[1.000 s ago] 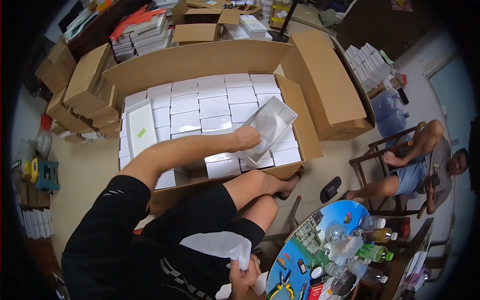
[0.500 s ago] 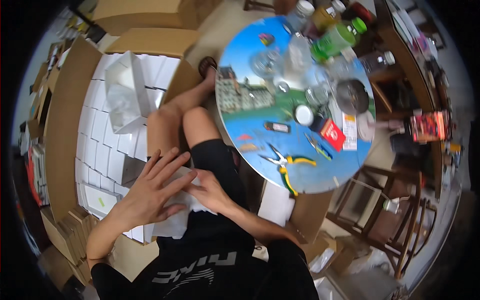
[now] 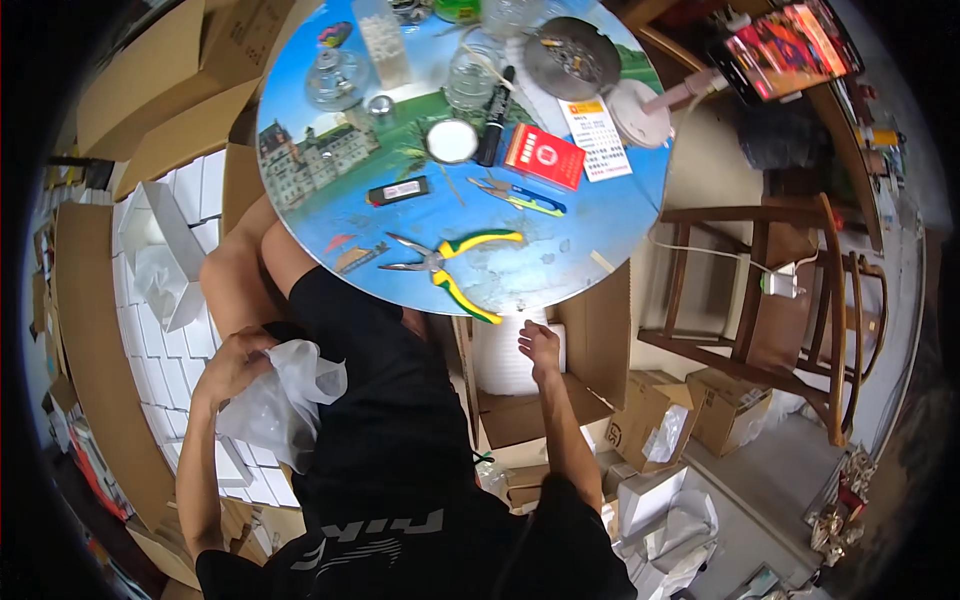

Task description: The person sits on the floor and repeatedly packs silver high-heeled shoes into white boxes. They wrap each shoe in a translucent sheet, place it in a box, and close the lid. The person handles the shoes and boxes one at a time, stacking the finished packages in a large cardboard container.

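My left hand (image 3: 236, 366) is closed on a crumpled translucent plastic bag (image 3: 272, 408) beside my lap. What the bag contains, if anything, I cannot make out. My right hand (image 3: 541, 347) reaches over an open cardboard box (image 3: 597, 335) at the table's near edge, its fingers apart and slightly bent. Just under that hand lies a stack of white, foam-like sheets (image 3: 505, 362); whether the fingers touch it I cannot tell. Long-nose pliers (image 3: 437, 262) with yellow and green handles lie spread on the round table (image 3: 590, 235).
Small pliers (image 3: 520, 195), a red box (image 3: 545, 157), a black marker (image 3: 495, 120), a white lid (image 3: 452, 141) and an ashtray (image 3: 572, 60) sit on the table. At left, a large carton holds many white boxes (image 3: 170, 372). A wooden chair (image 3: 745, 290) stands at right.
My hands have come apart from over my lap. The right hand has moved right to the box, while the left has gone left with the plastic bag. The view has turned rightward.
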Action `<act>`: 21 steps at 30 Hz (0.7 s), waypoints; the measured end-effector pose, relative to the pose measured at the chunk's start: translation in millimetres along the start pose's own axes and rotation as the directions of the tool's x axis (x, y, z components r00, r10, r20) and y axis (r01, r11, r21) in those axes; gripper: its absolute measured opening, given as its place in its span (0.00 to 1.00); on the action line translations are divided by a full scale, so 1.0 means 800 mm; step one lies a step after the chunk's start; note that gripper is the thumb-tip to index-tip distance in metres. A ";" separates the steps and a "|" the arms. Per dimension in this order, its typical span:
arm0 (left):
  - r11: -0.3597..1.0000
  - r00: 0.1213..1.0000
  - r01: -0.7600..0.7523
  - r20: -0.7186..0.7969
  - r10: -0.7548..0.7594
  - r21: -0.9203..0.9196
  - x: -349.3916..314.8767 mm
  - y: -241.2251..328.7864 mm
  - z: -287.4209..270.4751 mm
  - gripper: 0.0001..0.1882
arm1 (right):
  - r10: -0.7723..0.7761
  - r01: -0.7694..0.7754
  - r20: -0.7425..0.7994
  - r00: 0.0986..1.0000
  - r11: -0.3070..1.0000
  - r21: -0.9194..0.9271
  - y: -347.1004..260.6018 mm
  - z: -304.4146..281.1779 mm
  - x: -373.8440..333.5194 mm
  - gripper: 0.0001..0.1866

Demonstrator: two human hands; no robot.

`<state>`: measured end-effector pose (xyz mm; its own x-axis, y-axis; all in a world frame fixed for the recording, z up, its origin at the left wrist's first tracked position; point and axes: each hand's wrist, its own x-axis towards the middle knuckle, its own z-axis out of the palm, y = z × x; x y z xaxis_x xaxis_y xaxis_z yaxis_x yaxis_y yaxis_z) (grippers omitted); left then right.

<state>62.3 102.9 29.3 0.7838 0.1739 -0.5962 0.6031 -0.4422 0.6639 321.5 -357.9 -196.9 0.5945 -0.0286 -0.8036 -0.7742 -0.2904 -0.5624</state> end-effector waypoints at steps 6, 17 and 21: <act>0.992 1.000 -0.001 0.003 0.001 0.127 0.011 0.022 0.001 0.16 | -0.221 0.104 -0.075 0.972 0.697 -0.709 0.106 -0.022 0.102 0.22; 0.983 1.000 0.013 0.002 -0.014 0.182 0.012 0.053 0.000 0.16 | -0.261 -0.088 -0.192 0.946 0.363 -0.928 0.104 0.064 0.059 0.20; 0.967 0.987 -0.154 -0.003 0.158 0.202 0.015 0.029 0.008 0.17 | -0.454 0.231 -0.060 0.889 0.558 -0.797 0.039 0.022 -0.011 0.14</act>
<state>84.6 89.0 34.5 0.8699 0.1046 -0.4821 0.4323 -0.6323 0.6428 288.0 -349.9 -210.9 0.8932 0.0489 -0.4469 -0.1215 -0.9308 -0.3446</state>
